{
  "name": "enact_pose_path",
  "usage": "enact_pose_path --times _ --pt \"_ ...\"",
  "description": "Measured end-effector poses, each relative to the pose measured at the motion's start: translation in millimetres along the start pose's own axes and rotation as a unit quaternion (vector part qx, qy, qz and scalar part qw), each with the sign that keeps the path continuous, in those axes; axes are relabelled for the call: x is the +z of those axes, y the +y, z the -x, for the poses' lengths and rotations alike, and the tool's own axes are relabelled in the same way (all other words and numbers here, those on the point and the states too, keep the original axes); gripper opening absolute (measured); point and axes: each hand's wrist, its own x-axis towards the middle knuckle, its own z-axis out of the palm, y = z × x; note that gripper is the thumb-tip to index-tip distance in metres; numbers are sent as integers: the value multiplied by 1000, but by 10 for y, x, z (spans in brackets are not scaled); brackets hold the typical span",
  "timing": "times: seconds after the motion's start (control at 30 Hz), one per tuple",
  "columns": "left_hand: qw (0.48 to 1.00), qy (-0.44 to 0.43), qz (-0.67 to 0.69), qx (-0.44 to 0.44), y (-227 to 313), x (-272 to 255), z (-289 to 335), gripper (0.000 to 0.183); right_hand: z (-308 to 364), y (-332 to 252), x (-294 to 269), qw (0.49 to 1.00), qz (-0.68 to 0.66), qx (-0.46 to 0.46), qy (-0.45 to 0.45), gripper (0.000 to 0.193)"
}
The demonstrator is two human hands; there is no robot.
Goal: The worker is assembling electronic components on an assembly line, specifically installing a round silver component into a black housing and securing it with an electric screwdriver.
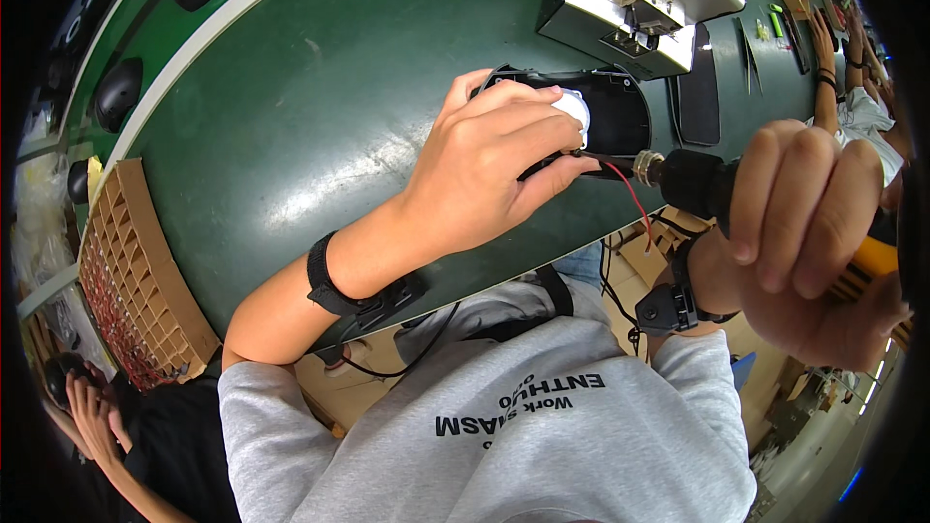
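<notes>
In the middle of the frame there is one black plastic case (620,118), one white round part (576,109) and one red wire (635,196). Two bare hands look big: one left hand (494,140) and one right hand (809,218). At the right is one power screwdriver (693,184). There are two black wrist straps (327,276), one silver machine (620,24) at the upper right, and one cardboard divider box (160,276) at the left. Upper left has maybe three round black shells (118,94); the lowest is hard to see.

The left hand (496,147) arches palm-down near center frame, fingers bent. At right, the right hand (809,218) curls its fingers tightly.
</notes>
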Motion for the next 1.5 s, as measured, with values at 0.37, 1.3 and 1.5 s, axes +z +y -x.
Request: enact_pose_path --times 0.37,1.3,1.5 --pt "999 -37 -20 30 15 -40 7 57 33 -14 -251 996 70 8 -46 36" --pt "994 -66 -80 47 -23 5 33 50 155 405 40 998 13 24 49 40" --pt "993 -68 -81 48 -19 9 24 51 250 389 129 997 44 18 61 47"
